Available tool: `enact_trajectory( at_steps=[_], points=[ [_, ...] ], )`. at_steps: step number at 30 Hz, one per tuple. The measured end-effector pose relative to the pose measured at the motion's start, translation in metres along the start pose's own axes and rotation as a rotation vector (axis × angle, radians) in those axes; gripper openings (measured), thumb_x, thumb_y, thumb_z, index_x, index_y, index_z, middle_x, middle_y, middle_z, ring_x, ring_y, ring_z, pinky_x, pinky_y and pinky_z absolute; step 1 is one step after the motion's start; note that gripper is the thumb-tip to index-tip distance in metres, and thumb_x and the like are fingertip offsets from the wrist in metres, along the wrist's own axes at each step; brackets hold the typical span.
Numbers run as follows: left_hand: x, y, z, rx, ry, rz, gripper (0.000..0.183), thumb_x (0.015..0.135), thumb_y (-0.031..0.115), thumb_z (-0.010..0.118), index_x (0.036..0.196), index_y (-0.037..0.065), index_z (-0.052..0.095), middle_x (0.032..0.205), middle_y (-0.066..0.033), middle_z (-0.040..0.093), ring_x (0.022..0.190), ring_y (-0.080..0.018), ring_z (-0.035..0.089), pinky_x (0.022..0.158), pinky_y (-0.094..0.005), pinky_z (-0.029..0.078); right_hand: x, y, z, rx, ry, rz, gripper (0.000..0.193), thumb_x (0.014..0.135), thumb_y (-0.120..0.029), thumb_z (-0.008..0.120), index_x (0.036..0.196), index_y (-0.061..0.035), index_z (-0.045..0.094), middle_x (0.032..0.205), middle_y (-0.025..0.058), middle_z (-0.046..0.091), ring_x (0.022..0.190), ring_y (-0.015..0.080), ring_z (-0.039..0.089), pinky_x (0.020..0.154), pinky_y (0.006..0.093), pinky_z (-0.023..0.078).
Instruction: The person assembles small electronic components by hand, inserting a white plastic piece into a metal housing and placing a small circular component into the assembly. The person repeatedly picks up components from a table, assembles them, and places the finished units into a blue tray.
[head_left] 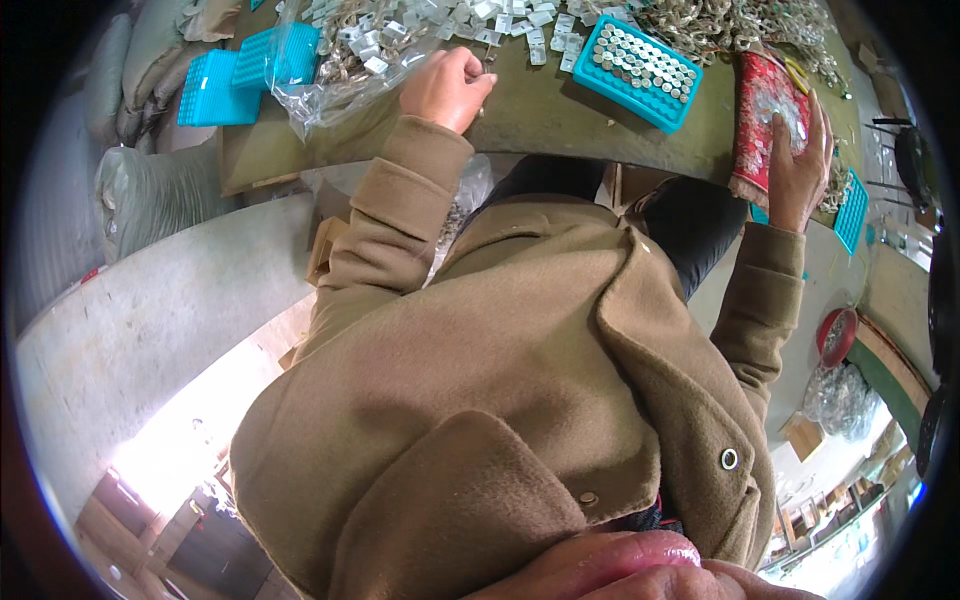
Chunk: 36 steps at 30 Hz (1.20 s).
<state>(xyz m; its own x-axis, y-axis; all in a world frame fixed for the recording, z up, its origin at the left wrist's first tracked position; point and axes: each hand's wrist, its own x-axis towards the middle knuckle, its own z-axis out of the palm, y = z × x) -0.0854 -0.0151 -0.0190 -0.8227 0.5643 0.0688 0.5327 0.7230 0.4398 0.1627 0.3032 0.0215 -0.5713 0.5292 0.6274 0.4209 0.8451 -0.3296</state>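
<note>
At the table's near edge my left hand is closed, fingers curled and thumb side up. Whatever its fingertips hold, if anything, is too small and hidden to name. Just beyond it lie many small clear-white plastic pieces, and a clear plastic bag of similar parts is beside it. My right hand lies with fingers stretched over a red patterned cloth pad. Small clear bits rest on the pad under and beside these fingers. Between the hands sits a blue tray with rows of round silvery pieces.
Stacked blue trays stand at the table's left end. Tangled metallic parts cover the far right of the table. Another blue tray leans at the right edge. Filled sacks stand left, and a red bowl is lower right.
</note>
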Motion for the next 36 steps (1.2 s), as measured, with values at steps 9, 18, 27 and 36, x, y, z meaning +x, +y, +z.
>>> enact_trajectory(
  at_steps=[9, 18, 27, 36],
  points=[
    [0.002, 0.018, -0.015, -0.801, -0.079, -0.008, 0.014, 0.082, 0.019, 0.068, 0.081, 0.005, 0.064, 0.069, 0.0005, 0.065, 0.057, -0.0050, 0.054, 0.053, -0.0234, 0.044, -0.005, -0.134, 0.026, 1.067, -0.564, 0.325, 0.029, 0.093, -0.017, 0.061, 0.119, -0.0032, 0.063, 0.092, 0.0010, 0.065, 0.068, 0.0060, 0.057, 0.062, 0.0209, 0.049],
    [-0.017, 0.061, -0.038, -1.077, -0.391, 0.011, 0.008, 0.088, 0.014, 0.065, 0.088, 0.006, 0.064, 0.079, -0.0006, 0.066, 0.060, -0.0006, 0.049, 0.049, -0.0166, 0.038, 0.003, -0.176, 0.072, 1.250, -0.747, 0.413, 0.023, 0.093, -0.014, 0.062, 0.112, -0.0007, 0.066, 0.091, 0.0038, 0.067, 0.076, 0.0061, 0.058, 0.066, 0.0211, 0.048],
    [-0.013, 0.067, -0.026, -1.888, -0.742, -0.448, 0.013, 0.092, 0.018, 0.059, 0.098, 0.007, 0.062, 0.073, 0.0047, 0.052, 0.051, 0.0005, 0.034, 0.042, -0.0145, 0.028, -0.002, -0.168, 0.065, 1.664, -0.687, 0.605, 0.024, 0.095, -0.012, 0.056, 0.117, -0.0028, 0.061, 0.108, 0.0068, 0.067, 0.096, 0.0122, 0.062, 0.085, 0.0262, 0.049],
    [-0.015, 0.081, -0.019, -1.768, -0.610, -0.495, 0.013, 0.091, 0.015, 0.059, 0.102, 0.007, 0.059, 0.061, 0.0074, 0.043, 0.049, -0.0011, 0.034, 0.043, -0.0160, 0.028, -0.021, -0.176, 0.067, 1.554, -0.416, 0.687, 0.024, 0.090, -0.020, 0.065, 0.107, -0.0032, 0.062, 0.089, 0.0019, 0.063, 0.079, 0.0092, 0.058, 0.070, 0.0235, 0.047]
  ],
)
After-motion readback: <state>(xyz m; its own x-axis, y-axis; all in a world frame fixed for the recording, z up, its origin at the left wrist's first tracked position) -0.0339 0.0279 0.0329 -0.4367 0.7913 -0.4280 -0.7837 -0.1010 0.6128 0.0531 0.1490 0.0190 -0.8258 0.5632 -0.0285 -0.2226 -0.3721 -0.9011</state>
